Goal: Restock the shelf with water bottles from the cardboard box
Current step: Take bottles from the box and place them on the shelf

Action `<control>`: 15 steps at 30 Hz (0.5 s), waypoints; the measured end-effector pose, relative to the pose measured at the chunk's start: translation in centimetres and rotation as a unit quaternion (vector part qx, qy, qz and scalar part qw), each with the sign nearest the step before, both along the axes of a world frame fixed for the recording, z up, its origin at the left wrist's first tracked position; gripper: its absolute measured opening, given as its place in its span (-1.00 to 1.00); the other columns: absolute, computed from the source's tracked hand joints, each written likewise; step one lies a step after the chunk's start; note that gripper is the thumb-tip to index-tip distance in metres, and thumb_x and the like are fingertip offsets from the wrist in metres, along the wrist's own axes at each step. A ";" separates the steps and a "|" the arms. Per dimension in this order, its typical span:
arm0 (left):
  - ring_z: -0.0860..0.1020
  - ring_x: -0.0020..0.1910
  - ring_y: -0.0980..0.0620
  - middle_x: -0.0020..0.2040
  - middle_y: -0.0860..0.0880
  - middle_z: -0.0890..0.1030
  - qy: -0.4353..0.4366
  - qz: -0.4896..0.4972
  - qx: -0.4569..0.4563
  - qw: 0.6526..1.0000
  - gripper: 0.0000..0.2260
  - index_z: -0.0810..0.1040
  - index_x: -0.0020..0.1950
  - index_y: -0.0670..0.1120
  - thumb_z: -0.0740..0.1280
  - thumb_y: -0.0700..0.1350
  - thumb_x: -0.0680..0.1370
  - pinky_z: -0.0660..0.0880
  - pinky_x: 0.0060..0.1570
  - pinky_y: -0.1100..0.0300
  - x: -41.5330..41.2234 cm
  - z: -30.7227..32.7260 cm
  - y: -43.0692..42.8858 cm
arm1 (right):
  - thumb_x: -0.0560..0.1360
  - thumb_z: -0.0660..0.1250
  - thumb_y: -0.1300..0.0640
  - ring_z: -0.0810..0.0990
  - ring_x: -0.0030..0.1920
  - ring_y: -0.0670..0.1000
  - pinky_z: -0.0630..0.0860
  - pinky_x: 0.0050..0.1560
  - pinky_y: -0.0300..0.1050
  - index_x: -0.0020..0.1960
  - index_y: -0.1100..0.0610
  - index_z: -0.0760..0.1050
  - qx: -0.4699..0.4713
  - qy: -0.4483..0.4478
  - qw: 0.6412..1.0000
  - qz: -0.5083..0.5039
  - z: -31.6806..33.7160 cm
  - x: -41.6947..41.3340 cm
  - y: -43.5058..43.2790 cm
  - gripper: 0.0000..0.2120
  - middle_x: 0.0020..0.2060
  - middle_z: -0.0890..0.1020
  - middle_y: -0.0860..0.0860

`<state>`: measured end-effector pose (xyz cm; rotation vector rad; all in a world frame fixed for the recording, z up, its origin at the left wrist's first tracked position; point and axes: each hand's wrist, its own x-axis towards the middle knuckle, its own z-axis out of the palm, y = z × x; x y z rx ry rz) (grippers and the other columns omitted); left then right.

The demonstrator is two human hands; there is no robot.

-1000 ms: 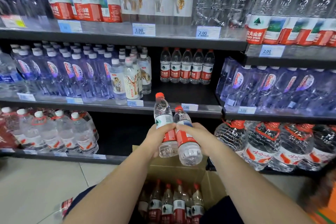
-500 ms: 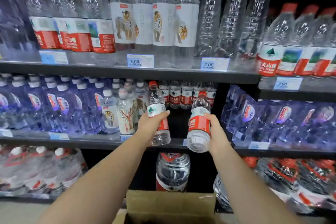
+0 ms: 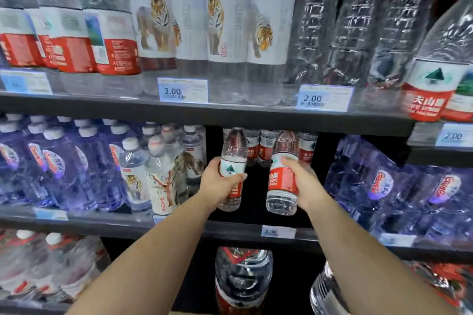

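My left hand (image 3: 217,181) grips a small red-labelled water bottle (image 3: 233,151) upright around its label. My right hand (image 3: 303,183) holds a second, matching bottle (image 3: 281,181), tilted slightly with its base toward me. Both bottles hover inside the dark gap of the middle shelf (image 3: 230,229), above its board. Several identical small bottles (image 3: 266,147) stand in a row at the back of that gap. The tops of both held bottles are hidden under the upper shelf's edge. The cardboard box is out of view.
Tiger-label bottles (image 3: 163,179) stand left of the gap, wrapped blue packs (image 3: 399,192) right of it. Tall bottles (image 3: 227,25) fill the upper shelf (image 3: 230,115). Large jugs (image 3: 243,279) sit on the shelf below. A price tag (image 3: 278,232) marks the gap.
Both hands carried the bottles up from over the box and forward into the middle shelf gap. The view tilted upward, and the box dropped out of sight.
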<state>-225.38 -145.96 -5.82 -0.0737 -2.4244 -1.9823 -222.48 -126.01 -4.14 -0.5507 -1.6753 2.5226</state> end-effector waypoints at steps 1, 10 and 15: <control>0.52 -0.17 0.28 -0.11 0.13 0.57 0.000 0.004 -0.005 1.000 -0.55 0.42 0.16 -0.03 0.56 -0.17 0.38 0.42 -0.26 0.40 -0.5 -0.7 0.2 | 0.44 0.46 0.13 0.66 -0.12 0.17 0.61 -0.14 0.08 0.22 0.06 0.42 0.009 -0.001 1.000 0.000 -0.7 -0.4 0.3 -0.60 -0.01 0.64 0.17; 0.54 -0.04 0.16 -0.01 0.10 0.57 0.049 0.006 -0.041 0.998 -0.47 0.43 0.24 -0.05 0.58 -0.15 0.36 0.45 -0.01 0.25 -3.0 -3.3 0.2 | 0.45 0.39 0.36 0.70 -0.02 0.09 0.60 -0.06 0.01 0.24 0.16 0.49 0.069 0.055 0.994 0.064 -5.1 -3.5 0.9 -0.62 0.04 0.68 0.13; 0.57 0.12 0.11 0.15 0.05 0.61 0.058 -0.011 -0.043 0.997 -0.35 0.41 0.36 -0.04 0.60 -0.13 0.33 0.50 0.12 0.19 -3.5 -4.8 -0.4 | 0.33 0.38 0.48 0.60 0.19 0.14 0.50 0.22 0.07 0.33 0.25 0.40 0.032 0.131 0.980 0.144 -5.5 -3.8 2.5 -0.41 0.20 0.59 0.20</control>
